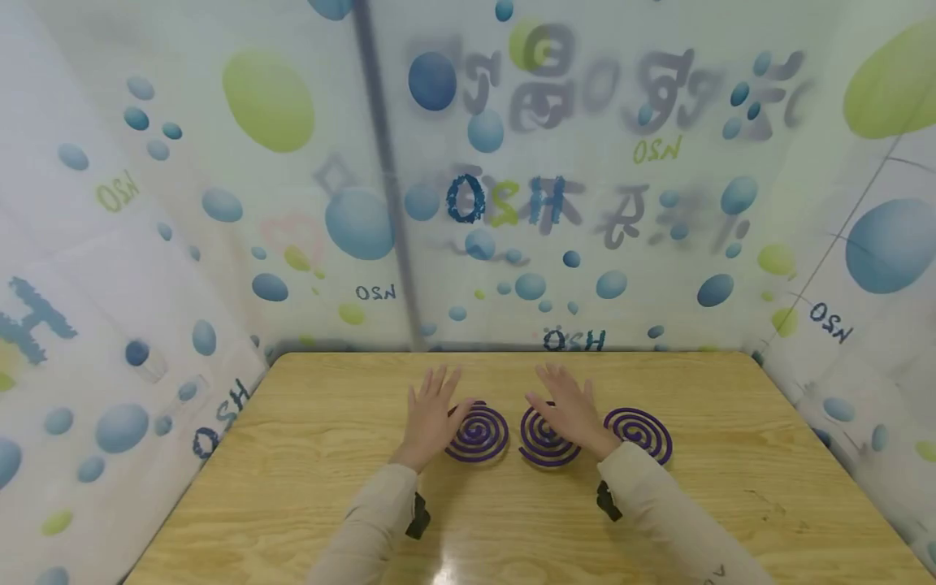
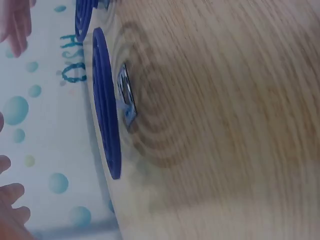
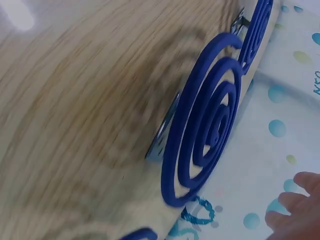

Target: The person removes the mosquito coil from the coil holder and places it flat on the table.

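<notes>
Both hands are bare and hold nothing, their fingers extended and parted. The left hand hovers above the left edge of a flat purple-blue spiral coil, the wrist view showing a gap between them. The right hand hovers over a matching middle coil, also apart from it. A third purple-blue spiral lies beside the right wrist. Small shiny metal stands raise the coils off the pale wood-grain table.

Beige sleeves, black wrist attachments
</notes>
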The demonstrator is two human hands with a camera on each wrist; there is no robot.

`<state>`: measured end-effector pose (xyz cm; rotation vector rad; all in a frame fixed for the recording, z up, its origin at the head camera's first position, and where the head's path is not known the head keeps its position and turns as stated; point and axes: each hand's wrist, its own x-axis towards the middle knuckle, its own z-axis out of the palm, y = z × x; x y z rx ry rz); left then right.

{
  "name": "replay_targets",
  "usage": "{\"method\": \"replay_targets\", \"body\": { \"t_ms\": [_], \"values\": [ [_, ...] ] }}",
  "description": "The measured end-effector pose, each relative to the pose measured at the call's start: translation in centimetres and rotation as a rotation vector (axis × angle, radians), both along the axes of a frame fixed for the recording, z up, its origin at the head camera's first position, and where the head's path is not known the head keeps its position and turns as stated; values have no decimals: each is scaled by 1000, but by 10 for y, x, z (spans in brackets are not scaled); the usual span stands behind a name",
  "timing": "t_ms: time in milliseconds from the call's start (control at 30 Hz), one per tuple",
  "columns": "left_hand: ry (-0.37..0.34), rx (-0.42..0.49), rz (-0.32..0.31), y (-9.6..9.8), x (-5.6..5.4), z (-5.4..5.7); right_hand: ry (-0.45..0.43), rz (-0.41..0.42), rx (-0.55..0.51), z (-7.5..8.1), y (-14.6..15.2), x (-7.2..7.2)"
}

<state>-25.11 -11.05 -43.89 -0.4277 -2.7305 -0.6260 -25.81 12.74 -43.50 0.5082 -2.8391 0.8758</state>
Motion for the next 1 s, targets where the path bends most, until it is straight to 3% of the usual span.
{"method": "replay_targets", "body": {
  "t_ms": [167,433,633,833,1000],
  "values": [
    [-19,100,12,-12,1,-5,-55,51,-124,-3,-10,-1],
    [-91,366,1,-19,5,-13,-161,47,-323,-3,-31,-2],
    [-207,516,11,-17,9,-15,-222,72,-395,-4,-45,-2],
    [-290,612,52,-15,9,-23,-247,90,-428,-15,-56,-5],
    [-304,651,84,-15,8,-33,-292,73,-445,-19,-63,-5]
  ]
}}
